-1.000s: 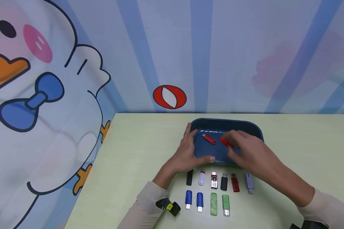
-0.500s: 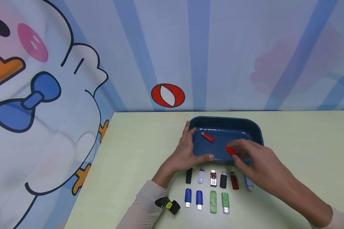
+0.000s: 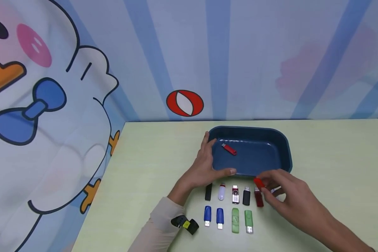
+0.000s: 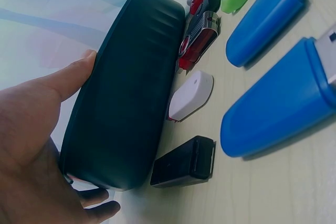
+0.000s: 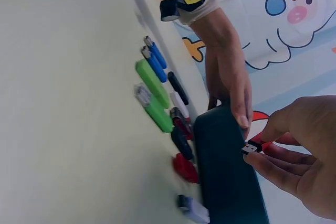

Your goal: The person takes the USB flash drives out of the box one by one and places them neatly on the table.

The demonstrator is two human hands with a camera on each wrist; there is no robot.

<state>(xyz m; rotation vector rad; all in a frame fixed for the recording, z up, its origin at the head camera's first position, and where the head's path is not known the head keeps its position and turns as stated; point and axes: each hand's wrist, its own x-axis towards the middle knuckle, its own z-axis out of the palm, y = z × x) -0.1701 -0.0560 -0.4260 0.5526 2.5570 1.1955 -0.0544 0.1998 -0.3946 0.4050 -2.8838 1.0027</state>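
Observation:
My left hand (image 3: 204, 168) grips the left end of a dark blue tray (image 3: 283, 148), thumb over the front rim and fingers spread round the left side. Inside the tray lies a red USB stick (image 3: 229, 149). My right hand (image 3: 291, 199) pinches another red USB stick (image 3: 259, 182) between thumb and fingers, just outside the tray's front right corner. Its metal plug (image 5: 250, 149) shows in the right wrist view. Below the held stick a dark red USB stick (image 3: 258, 198) lies on the table. A lavender USB stick (image 5: 195, 210) is mostly hidden by my right hand in the head view.
On the table (image 3: 157, 157), a row before the tray includes black (image 3: 208, 192), white (image 3: 221, 192), red-and-silver (image 3: 235, 194) and dark (image 3: 246, 196) USB sticks. Nearer are two blue sticks (image 3: 207, 214) and two green ones (image 3: 248, 218). A printed wall (image 3: 252, 63) stands behind.
My right hand has drawn the pinched red USB stick from over the tray towards the front right, past its rim. My left hand keeps its place on the tray.

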